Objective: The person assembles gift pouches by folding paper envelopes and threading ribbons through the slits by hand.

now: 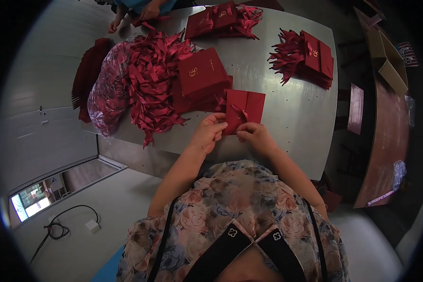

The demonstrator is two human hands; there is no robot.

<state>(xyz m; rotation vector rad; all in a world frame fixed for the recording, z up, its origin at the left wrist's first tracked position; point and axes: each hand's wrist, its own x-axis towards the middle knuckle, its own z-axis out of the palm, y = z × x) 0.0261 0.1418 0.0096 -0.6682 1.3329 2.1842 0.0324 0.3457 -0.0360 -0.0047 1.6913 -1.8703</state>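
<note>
While between fingers (219, 126), envelope (255, 102) near table-edge (306, 176)

Found a heap of ribbons (155, 80) on the left half of the table (305, 127), with a plastic bag (109, 89) against its left side and a row of folders (82, 77) farther left. Saw a near stack (202, 73) just right of the heap, and a single packet (254, 103) in front and to the right. Noted a far stack (207, 23) behind, and a right stack (317, 56) near the right edge. Spotted an open box (391, 77) on a side bench (385, 145), well apart, rightward.
</note>
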